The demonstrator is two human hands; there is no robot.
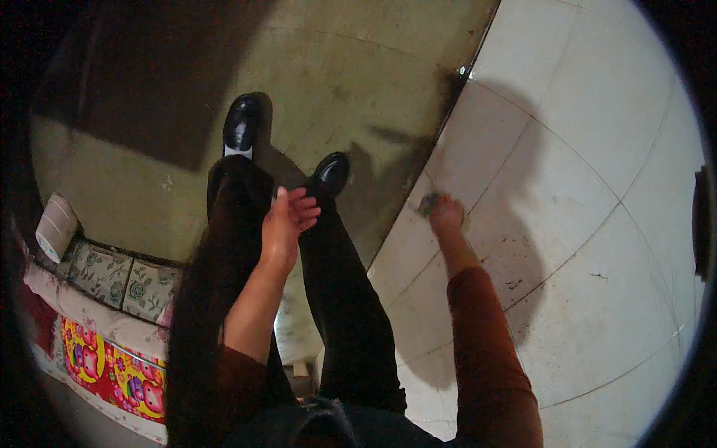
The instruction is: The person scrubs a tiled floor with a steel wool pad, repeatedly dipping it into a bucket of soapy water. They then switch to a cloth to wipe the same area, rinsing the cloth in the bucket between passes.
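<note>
My left hand (287,227) hangs in front of my dark trousers, palm half turned, fingers loosely apart with nothing in them. My right hand (447,214) is closed around a small dark object (430,204) over the white tiles; the blur and the fingers hide what kind of thing it is. Below it lie dark crumbs of dirt (510,284) on the white tiled floor (588,252). Two black shiny shoes, the left (243,126) and the right (333,171), stand on the greenish floor (336,73).
A sofa with floral cushions (101,274) stands at the lower left, with a brightly patterned cloth (112,369) behind it. A pale ribbed bin-like container (56,227) lies at its end. A dark straight edge (448,120) divides the two floors.
</note>
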